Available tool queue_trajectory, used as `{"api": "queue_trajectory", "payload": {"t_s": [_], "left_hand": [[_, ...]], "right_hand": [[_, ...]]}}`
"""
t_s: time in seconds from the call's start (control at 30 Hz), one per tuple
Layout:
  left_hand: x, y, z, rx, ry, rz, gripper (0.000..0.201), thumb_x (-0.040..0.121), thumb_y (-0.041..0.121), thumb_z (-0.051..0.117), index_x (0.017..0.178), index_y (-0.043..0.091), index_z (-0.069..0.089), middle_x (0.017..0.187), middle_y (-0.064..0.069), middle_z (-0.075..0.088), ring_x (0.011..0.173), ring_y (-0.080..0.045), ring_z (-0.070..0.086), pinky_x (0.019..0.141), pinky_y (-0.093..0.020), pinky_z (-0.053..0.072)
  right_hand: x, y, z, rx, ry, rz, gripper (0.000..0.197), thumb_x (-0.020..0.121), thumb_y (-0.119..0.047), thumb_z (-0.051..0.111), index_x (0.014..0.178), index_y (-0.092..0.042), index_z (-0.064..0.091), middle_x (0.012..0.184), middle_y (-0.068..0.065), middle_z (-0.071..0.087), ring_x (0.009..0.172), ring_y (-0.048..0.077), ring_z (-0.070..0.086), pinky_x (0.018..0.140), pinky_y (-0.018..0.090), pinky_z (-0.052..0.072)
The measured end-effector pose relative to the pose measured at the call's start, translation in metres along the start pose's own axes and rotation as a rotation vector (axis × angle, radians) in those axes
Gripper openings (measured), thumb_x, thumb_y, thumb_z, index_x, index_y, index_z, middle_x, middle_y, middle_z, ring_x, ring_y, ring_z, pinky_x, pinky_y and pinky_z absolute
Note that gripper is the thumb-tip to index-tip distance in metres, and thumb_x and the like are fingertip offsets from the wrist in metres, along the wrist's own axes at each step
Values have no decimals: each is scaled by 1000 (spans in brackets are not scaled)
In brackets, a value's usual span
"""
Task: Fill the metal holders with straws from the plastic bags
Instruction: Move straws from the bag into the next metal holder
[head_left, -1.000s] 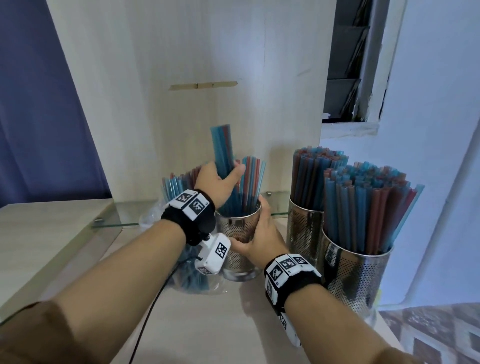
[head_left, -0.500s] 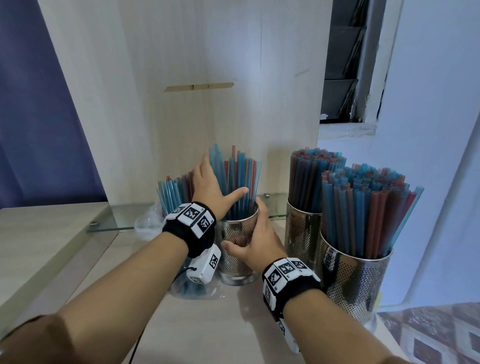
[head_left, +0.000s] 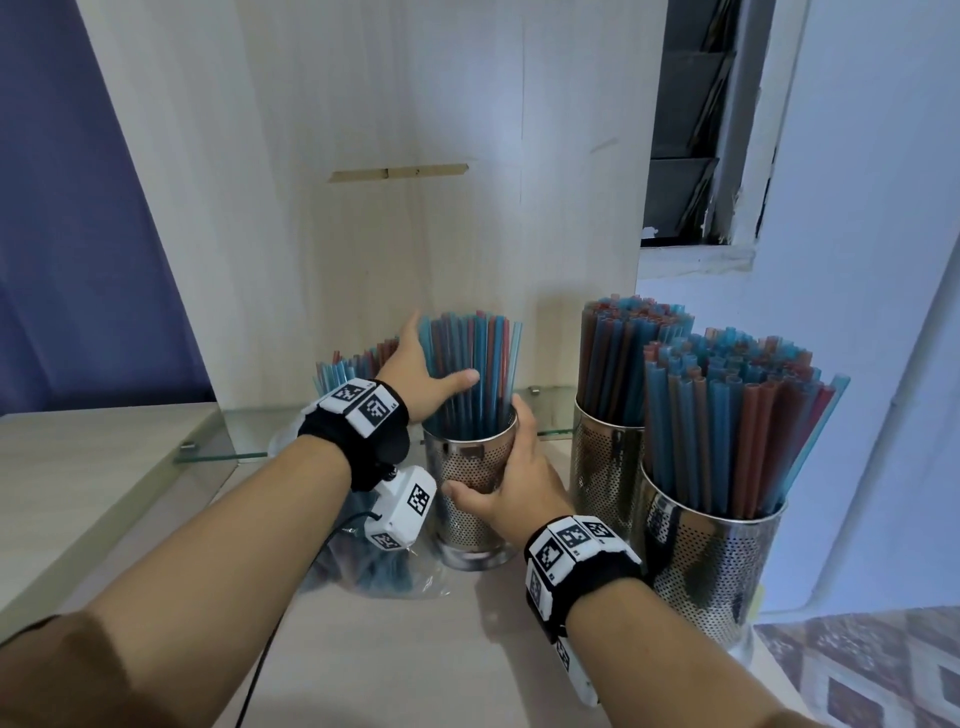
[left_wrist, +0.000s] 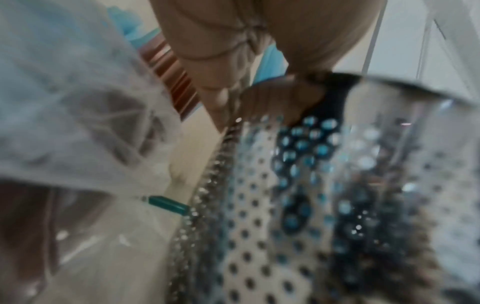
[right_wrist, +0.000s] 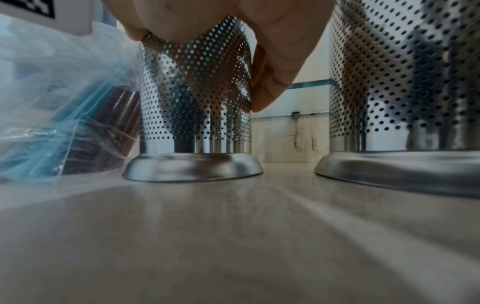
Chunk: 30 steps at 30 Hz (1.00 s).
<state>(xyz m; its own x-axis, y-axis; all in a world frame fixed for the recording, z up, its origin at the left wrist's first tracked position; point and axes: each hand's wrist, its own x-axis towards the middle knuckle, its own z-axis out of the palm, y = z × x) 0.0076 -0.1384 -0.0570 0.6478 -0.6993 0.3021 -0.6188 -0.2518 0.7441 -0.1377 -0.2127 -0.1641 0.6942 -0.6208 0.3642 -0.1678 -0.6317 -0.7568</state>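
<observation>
- The perforated steel holder (head_left: 470, 486) stood on the pale counter (head_left: 395, 654); our right hand (head_left: 511, 480) gripped its wall, rigid and stable there.
- Its bundle of blue and red plastic straws (head_left: 470, 371), light and slippery, our left hand (head_left: 421, 376) cupped with straight fingers.

1. The left wrist view was blurred; the perforated holder (left_wrist: 298, 195) and plastic bag (left_wrist: 78, 102) showed only as smears.
2. The left hand (head_left: 415, 374) hid its fingers behind the straws (head_left: 472, 374).
3. The picture's top edge cut off the right hand (right_wrist: 213, 20).
4. The bag's straws (head_left: 374, 566) lay half hidden behind the left wrist.
</observation>
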Motion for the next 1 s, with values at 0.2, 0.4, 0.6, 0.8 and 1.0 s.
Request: {"api": "queue_trajectory", "payload": {"t_s": [0.2,0.4,0.6,0.8,1.0], "left_hand": [[-6,2,2,49,95,76,45,91,32,65,129,12,53,123,-6,64,115,-23,60,94,-32,46],[-33,14,-16,3,256,156,84,87,47,63,153,17,21,145,-2,46,124,-17,51,103,-39,46],[-55,-17,-62,299,539,-33,107,77,74,54,153,13,11,157,-16,21,145,-32,19,118,-50,19],[-69,-62,-46,329,116,-366,158,33,87,71,152,24,-11,162,-16,6,147,-39,12,114,-61,24],[-76,-84,-16,365,144,-276,140,22,80,79,140,25,27,131,-3,54,119,-29,54,97,-52,49]], "right_hand": [[0,0,0,6,15,-19,127,63,-55,84,151,-37,-6,153,1,38,135,15,42,112,33,38],[0,0,-1,15,0,-12,127,63,-54,85,150,-39,-6,154,3,36,138,16,40,114,36,36],[1,0,-1,1,-16,1,127,62,-56,84,150,-40,-6,155,3,36,138,19,41,114,40,37],[-1,-2,-2,18,-11,0,124,63,-53,85,149,-41,-5,155,4,37,138,20,41,114,43,38],[-3,-4,-2,46,2,-2,124,63,-50,86,149,-42,-3,153,1,40,136,16,43,114,41,38]]}}
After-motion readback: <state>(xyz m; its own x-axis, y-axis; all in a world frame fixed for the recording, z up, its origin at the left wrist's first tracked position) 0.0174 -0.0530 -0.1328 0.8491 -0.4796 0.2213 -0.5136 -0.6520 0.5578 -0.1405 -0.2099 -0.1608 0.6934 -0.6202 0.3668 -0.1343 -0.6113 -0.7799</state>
